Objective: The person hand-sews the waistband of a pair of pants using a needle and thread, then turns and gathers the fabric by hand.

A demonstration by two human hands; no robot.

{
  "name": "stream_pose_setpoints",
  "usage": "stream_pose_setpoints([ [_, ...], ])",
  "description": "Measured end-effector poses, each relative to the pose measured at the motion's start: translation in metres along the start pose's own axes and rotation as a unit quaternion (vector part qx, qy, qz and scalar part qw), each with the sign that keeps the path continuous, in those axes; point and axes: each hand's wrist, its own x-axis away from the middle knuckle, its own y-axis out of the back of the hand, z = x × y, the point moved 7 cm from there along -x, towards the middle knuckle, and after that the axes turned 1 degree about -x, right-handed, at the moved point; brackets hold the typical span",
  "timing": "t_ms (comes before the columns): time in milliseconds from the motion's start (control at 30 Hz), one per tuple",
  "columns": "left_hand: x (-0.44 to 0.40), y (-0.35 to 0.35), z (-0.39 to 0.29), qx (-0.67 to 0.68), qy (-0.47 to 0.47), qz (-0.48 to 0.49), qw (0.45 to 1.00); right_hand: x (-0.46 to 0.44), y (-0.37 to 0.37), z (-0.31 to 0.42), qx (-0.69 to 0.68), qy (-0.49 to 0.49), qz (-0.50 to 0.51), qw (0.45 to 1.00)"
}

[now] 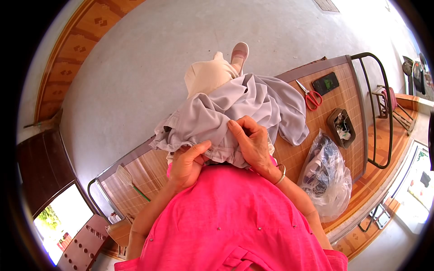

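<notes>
A light grey garment point(253, 97) lies bunched over my lap, its gathered edge toward my pink top. At that edge, my left hand point(187, 165) is closed on the cloth, thumb on top and the other fingers partly hidden underneath. My right hand point(253, 142) pinches the same garment a little farther right, with thumb and index finger close together. Whether a needle or thread is between those fingertips is too small to tell. A bracelet circles my right wrist.
On the bench point(289, 158) to the right are red-handled scissors point(313, 98), a phone point(325, 83), a small box of odds and ends point(342, 128) and a clear plastic bag point(326, 178). A fly swatter point(128, 178) lies at left. Metal rails point(389, 113) stand at the bench's ends.
</notes>
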Motion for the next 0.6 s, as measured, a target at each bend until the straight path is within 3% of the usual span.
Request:
stream_pose_setpoints([
  [200, 0.001, 0.001, 0.003, -0.019, 0.016, 0.003, 1.0, 0.002, 0.004, 0.004, 0.029, -0.018, 0.021, 0.999],
  [300, 0.0, 0.0, 0.001, -0.009, 0.002, 0.008, 1.0, 0.006, 0.01, 0.027, 0.093, 0.134, 0.031, 0.986],
  [400, -0.001, 0.001, 0.0, -0.007, 0.003, 0.011, 1.0, 0.02, 0.02, 0.047, 0.152, 0.125, 0.062, 0.978],
  [500, 0.0, -0.004, -0.002, -0.013, 0.01, 0.013, 1.0, 0.033, 0.028, 0.057, 0.105, 0.132, 0.097, 0.981],
  [600, -0.001, -0.001, 0.0, -0.021, 0.017, 0.022, 0.999, 0.045, 0.03, 0.06, -0.111, 0.012, 0.175, 0.978],
])
